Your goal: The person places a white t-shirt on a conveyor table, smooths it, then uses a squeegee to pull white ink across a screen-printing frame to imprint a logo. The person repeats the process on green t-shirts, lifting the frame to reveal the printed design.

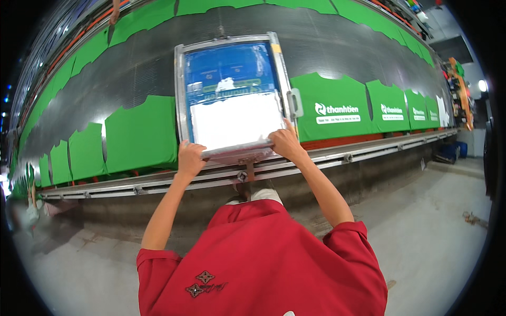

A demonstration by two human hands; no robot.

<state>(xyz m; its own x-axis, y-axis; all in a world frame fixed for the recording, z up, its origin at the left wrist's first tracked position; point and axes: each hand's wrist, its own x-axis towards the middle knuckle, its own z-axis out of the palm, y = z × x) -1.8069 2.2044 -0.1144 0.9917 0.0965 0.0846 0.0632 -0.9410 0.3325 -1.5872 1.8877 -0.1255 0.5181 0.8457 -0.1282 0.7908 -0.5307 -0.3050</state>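
A screen printing frame (181, 100) with metal sides lies across the long dark table in front of me. Its blue mesh (232, 60) shows in the far half, while a broad layer of white ink (232, 124) covers the near half. My left hand (192, 158) is closed around the frame's near left corner. At the near right corner my right hand (285, 141) grips the same near edge, its index finger stretched along the side. A pale handle (296, 102) sticks out from the frame's right side, beyond my right hand.
Green fabric pieces (138, 131) lie along the table on both sides; those at right (337, 108) carry white prints. A metal rail (348, 157) runs along the near edge. Another person's arm (114, 11) reaches in at the far left. Blue containers (450, 151) stand at right.
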